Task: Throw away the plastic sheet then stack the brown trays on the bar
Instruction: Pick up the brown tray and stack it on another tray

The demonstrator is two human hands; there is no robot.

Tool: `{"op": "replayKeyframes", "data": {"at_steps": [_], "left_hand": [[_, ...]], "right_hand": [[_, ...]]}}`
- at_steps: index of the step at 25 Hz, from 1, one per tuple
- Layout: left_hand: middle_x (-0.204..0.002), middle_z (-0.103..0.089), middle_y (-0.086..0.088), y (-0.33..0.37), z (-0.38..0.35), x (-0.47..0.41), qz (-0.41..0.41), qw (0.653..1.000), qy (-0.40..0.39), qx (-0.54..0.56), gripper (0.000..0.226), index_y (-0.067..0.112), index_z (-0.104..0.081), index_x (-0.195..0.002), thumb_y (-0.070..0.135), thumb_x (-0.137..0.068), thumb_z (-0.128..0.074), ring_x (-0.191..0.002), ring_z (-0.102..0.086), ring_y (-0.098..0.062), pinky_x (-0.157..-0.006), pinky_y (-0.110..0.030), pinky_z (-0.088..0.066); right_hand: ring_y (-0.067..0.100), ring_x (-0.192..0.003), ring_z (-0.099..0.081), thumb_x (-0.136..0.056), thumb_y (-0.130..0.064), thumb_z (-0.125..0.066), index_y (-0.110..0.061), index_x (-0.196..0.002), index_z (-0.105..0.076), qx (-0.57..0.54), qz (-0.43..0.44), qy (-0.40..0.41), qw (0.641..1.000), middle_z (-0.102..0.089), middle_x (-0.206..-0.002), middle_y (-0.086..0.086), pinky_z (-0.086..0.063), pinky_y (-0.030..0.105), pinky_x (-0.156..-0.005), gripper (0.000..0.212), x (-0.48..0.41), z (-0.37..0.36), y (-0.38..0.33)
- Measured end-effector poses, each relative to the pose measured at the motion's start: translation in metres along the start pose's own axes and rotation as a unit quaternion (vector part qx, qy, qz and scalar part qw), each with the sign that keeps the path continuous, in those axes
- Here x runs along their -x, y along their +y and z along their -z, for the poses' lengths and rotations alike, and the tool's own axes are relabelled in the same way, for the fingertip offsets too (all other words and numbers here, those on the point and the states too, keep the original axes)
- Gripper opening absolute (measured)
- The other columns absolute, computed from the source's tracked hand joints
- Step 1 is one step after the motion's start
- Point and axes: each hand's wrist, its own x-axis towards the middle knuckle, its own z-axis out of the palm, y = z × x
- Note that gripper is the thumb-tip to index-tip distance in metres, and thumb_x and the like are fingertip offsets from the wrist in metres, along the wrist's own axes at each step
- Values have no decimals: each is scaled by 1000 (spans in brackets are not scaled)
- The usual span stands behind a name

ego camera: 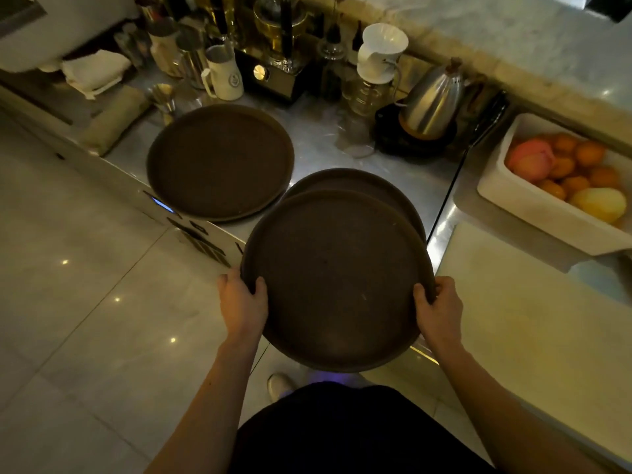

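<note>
Brown, round and matte, the held tray (337, 278) at frame centre is clamped at its near rim by the left hand (243, 302) and the right hand (439, 311), overlapping a second tray (355, 184); a third tray (220, 162) lies on the steel counter (345, 159).

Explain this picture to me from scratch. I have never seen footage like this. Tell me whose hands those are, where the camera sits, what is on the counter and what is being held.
There is no machine here. A person wears a wide-angle camera on the head, so you look down along their own forearms.

The left hand and the right hand each grip one side of a round brown tray, thumbs over its rim. It is held above a second brown tray, which lies on the steel counter and is mostly covered from view. A third brown tray lies by itself further left, its near rim at the counter's edge.

Behind the trays stand bar tools: a white pitcher, a white coffee dripper on a glass server, and a metal kettle. To the right is a white bin of fruit.

No plastic sheet is visible.
</note>
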Motion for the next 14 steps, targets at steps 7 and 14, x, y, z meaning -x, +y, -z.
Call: {"op": "replayKeyframes", "data": {"at_steps": [7, 14], "left_hand": [[-131, -49, -16, 30, -27, -29, -23, 997, -30, -62, 38, 4, -49, -134, 6, -96, -47, -117, -55, -28, -96, -29, -41], [-135, -46, -13, 44, -48, -55, -6, 992, -54, -112, 36, 6, -54, -131, 7, -95, -52, -115, -55, -24, -100, -33, -44]], "right_hand": [[24, -73, -49, -93, -18, -56, -1, -102, -54, 38, 36, -20, 998, -52, -84, 7, -34, 30, -68, 20, -63, -13, 8], [20, -73, -48, -97, -24, -48, -4, -105, -53, 106, 30, -34, 993, -49, -89, 5, -35, 30, -67, 23, -100, -20, 15]]}}
